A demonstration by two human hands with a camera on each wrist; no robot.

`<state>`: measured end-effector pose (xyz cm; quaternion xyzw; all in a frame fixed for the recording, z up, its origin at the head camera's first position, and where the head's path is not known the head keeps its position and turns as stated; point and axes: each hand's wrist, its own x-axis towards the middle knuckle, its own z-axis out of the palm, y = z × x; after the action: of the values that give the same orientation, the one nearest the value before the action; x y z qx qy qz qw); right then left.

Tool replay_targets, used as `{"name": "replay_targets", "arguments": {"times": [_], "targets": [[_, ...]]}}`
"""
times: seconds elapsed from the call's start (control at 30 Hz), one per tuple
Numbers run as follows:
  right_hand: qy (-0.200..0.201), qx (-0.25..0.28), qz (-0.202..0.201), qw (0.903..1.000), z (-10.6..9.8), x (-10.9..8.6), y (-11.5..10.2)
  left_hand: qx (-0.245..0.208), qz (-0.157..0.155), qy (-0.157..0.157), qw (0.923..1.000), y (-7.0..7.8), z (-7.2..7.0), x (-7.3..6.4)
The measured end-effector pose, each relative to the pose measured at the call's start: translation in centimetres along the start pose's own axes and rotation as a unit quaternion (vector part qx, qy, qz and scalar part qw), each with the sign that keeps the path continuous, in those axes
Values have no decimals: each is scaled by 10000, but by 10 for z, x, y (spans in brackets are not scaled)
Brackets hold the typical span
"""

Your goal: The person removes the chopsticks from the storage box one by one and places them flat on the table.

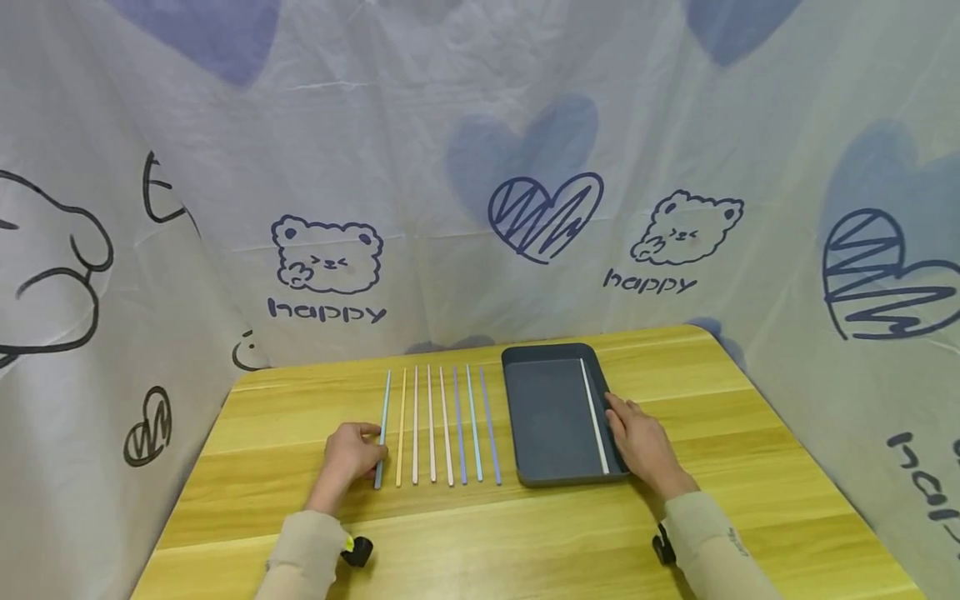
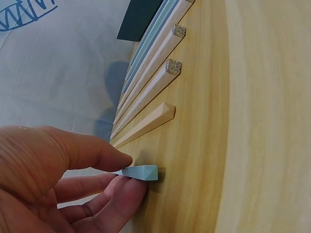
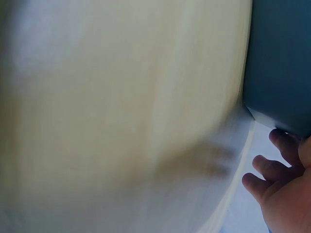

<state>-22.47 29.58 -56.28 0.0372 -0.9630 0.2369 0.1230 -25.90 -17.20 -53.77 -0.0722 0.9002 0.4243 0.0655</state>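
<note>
My left hand [image 1: 352, 452] pinches a light blue chopstick [image 1: 386, 408] near its thick end, between thumb and fingers. In the left wrist view that chopstick's blunt square end [image 2: 146, 173] sticks out past the fingertips, close over the table. It is the leftmost of a row of chopsticks. To its right lie a yellow chopstick [image 1: 402, 425], three pale pink ones [image 1: 431, 425], then blue and light blue ones [image 1: 472, 425]. My right hand [image 1: 641, 437] rests at the right wall of a dark grey tray [image 1: 543, 479], its fingers loosely extended. One white chopstick [image 1: 594, 417] lies inside the tray.
Everything stands on a yellow wood-grain table [image 1: 450, 542]. Behind it and along both sides hangs a pale curtain [image 1: 435, 225] printed with hearts and bears. The tray sits just right of the chopstick row, near the table's back edge.
</note>
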Motion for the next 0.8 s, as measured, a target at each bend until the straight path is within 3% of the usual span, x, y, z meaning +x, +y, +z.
{"name": "replay_targets", "arguments": {"times": [0.43,0.8], "targets": [[53,-26,-82,9999,0,-2,1,-119,87,29,9999,6,2,1],[28,-58,13,10000,0,-1,0,-568,682,163,9959,49,18,4]]}}
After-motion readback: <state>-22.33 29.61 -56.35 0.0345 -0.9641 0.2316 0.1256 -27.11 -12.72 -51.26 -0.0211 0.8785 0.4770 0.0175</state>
